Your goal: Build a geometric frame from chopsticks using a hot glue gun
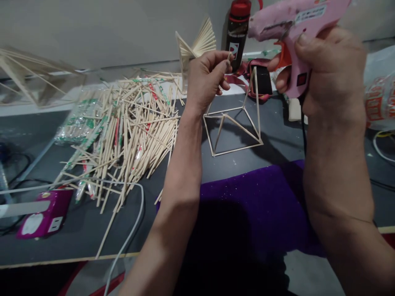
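My right hand (330, 65) is wrapped round the handle of a pink hot glue gun (300, 45), its nozzle pointing left; fingers lie by the orange trigger (282, 53). My left hand (211, 74) is closed in a pinch, with the pale tip of a thin wooden stick (230, 56) showing between thumb and forefinger. Most of that stick is hidden by the hand. Below and between the hands stands a frame of thin sticks (237, 151), with a four-sided base and slanted sticks meeting in peaks. My left wrist covers part of its left side.
Loose wooden sticks (157, 144) and plastic-wrapped packs (83, 119) are heaped at left. Behind stand a fanned stick model (200, 45), another stick model (31, 78) and a red-capped bottle (236, 37). Purple cloth (265, 201), a magenta socket block (46, 213) and a white cable (140, 205) lie nearer.
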The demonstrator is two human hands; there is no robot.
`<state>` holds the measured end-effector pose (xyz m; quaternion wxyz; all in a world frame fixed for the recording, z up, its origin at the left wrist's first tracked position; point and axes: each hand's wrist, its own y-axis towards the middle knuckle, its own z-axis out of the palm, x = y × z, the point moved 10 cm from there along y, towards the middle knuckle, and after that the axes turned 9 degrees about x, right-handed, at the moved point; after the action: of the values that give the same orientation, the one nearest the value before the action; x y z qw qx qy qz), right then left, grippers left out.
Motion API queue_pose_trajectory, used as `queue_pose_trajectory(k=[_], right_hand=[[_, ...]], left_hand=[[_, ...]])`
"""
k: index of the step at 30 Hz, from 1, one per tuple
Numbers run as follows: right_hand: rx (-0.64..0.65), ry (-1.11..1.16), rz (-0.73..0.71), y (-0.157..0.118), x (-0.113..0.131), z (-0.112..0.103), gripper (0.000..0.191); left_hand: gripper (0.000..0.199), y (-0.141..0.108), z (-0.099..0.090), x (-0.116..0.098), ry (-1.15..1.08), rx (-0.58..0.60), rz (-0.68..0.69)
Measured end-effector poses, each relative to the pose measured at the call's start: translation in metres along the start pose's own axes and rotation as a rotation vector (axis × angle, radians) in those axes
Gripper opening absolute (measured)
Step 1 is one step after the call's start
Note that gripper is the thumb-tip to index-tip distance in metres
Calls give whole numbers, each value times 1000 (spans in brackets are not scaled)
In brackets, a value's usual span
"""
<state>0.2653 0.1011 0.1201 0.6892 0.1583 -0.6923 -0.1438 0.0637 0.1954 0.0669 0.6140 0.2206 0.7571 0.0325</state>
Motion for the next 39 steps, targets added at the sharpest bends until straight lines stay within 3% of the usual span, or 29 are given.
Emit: queue_pose_trajectory(k=[9,14,21,33,39], right_hand=[[16,-14,63,4,-17,0,19],[29,-35,49,6,-18,1,26],[-20,34,0,-1,-13,7,18],[-54,2,-8,3,-25,-3,22],[-66,48,0,-2,-23,1,23]], left_hand=[[16,1,-5,-1,-58,14,48],[21,-1,-8,-4,-45,8,15],[24,-2,-10,-3,79,-6,-51],[21,-1,-9,2,9,-2,-51],[20,-5,-7,2,-31,12,-41]])
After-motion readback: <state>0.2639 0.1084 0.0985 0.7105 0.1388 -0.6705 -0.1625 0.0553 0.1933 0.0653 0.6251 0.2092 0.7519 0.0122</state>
